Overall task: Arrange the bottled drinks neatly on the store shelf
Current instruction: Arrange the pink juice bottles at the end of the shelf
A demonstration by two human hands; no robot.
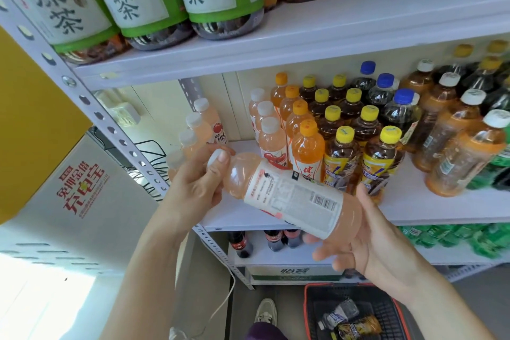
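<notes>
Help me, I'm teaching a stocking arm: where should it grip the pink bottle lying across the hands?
Probably the labelled barrel of the pink bottle, from above. It lies tilted, its cap higher in the left hand and its base in the right hand. The straight, wide middle lies bare between them, whereas the neck tapers.

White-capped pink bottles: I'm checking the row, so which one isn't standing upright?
The pink bottle held between left hand and right hand, tilted sideways; the other pink bottles stand on the shelf.
</notes>
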